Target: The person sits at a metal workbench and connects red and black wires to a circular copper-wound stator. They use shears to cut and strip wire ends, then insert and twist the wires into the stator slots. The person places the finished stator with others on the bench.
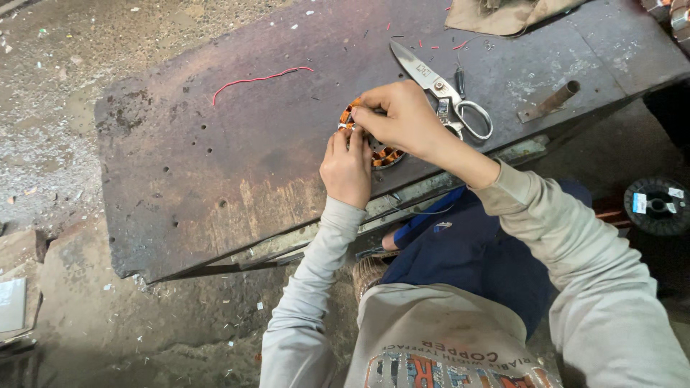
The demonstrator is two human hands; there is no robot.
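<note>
On the worn metal bench (215, 179), both hands' fingers (359, 118) grip a copper-wound stator (384, 154).

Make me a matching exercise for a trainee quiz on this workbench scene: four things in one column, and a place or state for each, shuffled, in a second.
Things:
1. scissors
2. red wire
3. copper-wound ring
4. black spool

Places or states:
A. off the bench, at the far right
B. under both hands' fingers
C. lying loose on the bench, left of the hands
D. lying on the bench beside the right hand

Pairs: 1-D, 2-C, 3-B, 4-A
</note>
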